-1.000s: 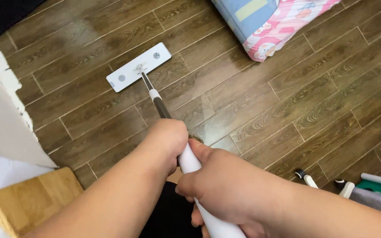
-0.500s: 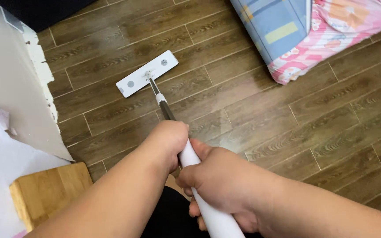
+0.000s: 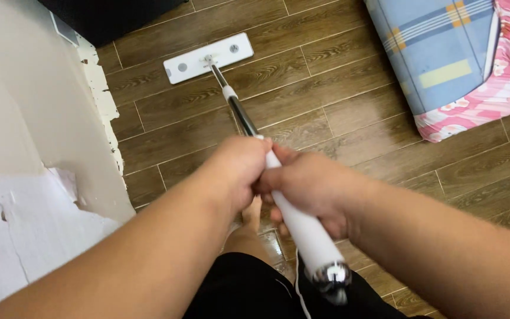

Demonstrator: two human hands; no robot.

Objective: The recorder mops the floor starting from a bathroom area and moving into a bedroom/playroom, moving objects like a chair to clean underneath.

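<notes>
Left hand [image 3: 237, 168] and right hand [image 3: 311, 192], each in a closed grip around the white mop handle [image 3: 302, 227]. Flat mop head [image 3: 209, 58] rests on the wooden floor [image 3: 326, 112], near the peeling wall [image 3: 42, 112].

Flat mop [image 3: 249, 127]: white rectangular head [image 3: 209, 58] lying flat on the wood-plank floor [image 3: 337, 112], near the wall edge. Metal shaft slopes up from the head's centre joint to a white handle sleeve ending in a chrome cap.

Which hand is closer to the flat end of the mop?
The left hand. It grips the mop handle higher up, nearer the white mop head; the right hand holds just behind it.
</notes>
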